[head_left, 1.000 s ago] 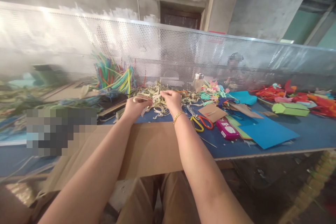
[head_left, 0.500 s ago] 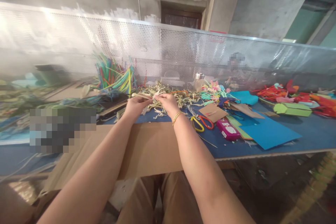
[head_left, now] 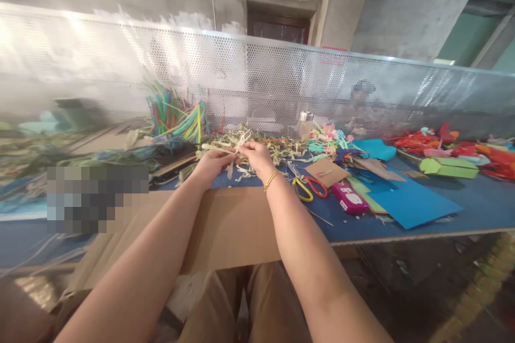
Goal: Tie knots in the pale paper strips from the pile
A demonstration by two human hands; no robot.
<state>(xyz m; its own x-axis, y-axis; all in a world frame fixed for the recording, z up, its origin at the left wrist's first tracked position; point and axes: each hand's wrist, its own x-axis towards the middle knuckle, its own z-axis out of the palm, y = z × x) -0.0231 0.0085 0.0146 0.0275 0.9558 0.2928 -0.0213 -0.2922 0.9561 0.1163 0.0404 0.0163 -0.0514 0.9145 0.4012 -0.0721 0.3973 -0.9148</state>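
My right hand (head_left: 257,157), with a gold bracelet at the wrist, pinches a small bunch of pale fibre strips (head_left: 244,139) that fans upward from the fingertips. Close against it, my left hand (head_left: 216,164) is closed, its thumb and fingers at the base of the same bunch. A short strip end hangs below the fingers. Behind both hands spreads a loose heap of pale, curly strips (head_left: 281,149). Under my forearms lies a sheet of brown cardboard (head_left: 233,225) at the front of the blue table (head_left: 317,225).
Right of my hands lie scissors with yellow and red handles (head_left: 302,191), a magenta box (head_left: 349,198) and blue paper (head_left: 418,198). A jar (head_left: 304,126) stands behind. Colourful pipe-cleaner-like stems (head_left: 173,115) rise at left. A perforated metal screen (head_left: 273,75) borders the table's back.
My left hand has shifted slightly right, closer to my right fingertips. The pale strips now fan higher above the fingers, and a strip end hangs below. The table items have not moved.
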